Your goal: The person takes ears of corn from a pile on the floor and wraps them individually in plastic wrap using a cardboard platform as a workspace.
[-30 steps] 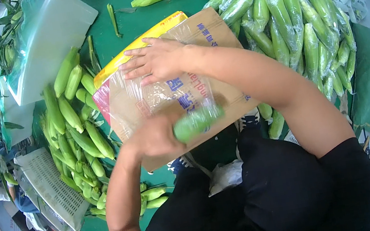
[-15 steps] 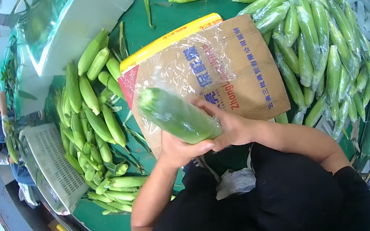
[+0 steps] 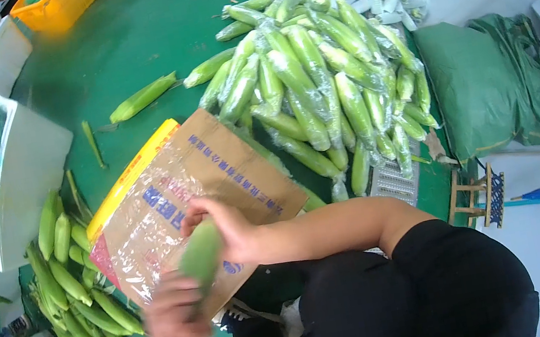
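While your left hand (image 3: 176, 313) grasps the lower end of the corn cob (image 3: 200, 253) above the cardboard (image 3: 245, 169) and your right hand (image 3: 229, 229) curls half-open beside it, its hold unclear, many film-wrapped cobs (image 3: 356, 107) seem already done, and many unwrapped cobs (image 3: 71, 283) remain.

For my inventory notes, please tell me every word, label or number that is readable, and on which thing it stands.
I won't copy wording, only place it.
Cardboard: large blue characters, reddish print, a smaller dark-blue line.
Yellow strip: small print, too blurred to read.
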Tool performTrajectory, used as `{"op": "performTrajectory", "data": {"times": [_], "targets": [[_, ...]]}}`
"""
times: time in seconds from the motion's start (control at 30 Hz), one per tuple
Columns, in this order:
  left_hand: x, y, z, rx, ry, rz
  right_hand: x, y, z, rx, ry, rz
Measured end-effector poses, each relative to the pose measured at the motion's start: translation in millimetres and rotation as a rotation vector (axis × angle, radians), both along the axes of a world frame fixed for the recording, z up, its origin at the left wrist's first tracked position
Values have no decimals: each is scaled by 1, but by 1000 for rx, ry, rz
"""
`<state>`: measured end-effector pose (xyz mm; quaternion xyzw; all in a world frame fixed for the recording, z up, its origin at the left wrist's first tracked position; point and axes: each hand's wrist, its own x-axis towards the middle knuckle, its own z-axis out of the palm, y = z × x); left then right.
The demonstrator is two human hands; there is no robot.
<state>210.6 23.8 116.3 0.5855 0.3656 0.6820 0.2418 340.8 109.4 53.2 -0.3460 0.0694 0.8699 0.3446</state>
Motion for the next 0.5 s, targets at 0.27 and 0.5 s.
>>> {"op": "performTrajectory", "data": {"times": [0.27, 0.5], "targets": [[-40, -2, -34, -316, 844, 101, 16, 45, 19, 32, 33, 338], [-244, -89, -152, -987, 475, 1307, 277, 375, -72, 553, -449, -172]]}}
